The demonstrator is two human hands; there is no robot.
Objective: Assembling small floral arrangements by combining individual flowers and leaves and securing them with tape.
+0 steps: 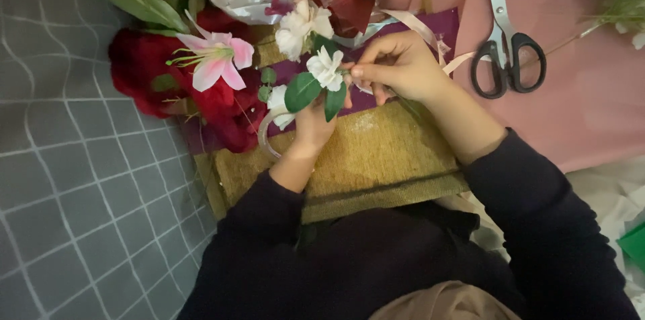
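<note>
I hold a small white flower [326, 68] with two green leaves upright, above the gold mesh sheet [376, 152].

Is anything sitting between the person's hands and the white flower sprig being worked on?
Nothing visible does. The left hand holds the white flower sprig from below, its green leaves hanging over the fingers, and the right hand pinches it at the side. The scissors lie apart, to the right.
</note>
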